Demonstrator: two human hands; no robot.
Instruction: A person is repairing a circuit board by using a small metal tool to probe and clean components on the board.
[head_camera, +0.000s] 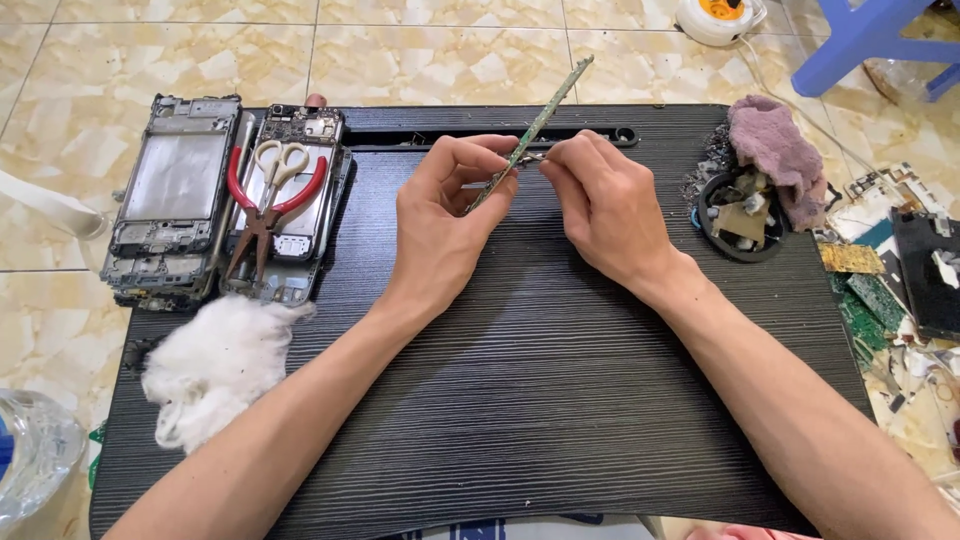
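Far left of the fingers, pliers (262, 215) rest on stripped phone frames (178, 200), within reach. The left hand (440, 225) pinches a narrow circuit board (530, 130) edge-up, steadying it; the right hand (600, 205) grips small tweezers (532, 157) against it, apparently to pick at a component.

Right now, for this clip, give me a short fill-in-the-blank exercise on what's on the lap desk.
1. Both hands hold a long narrow ____ above the black lap desk.
2. The red-handled pliers and the scissors rest on a stripped ____.
3. The white cotton wad lies beside the ____ forearm.
4. The purple cloth drapes over a round black ____.

Missing: circuit board; phone frame; left; container
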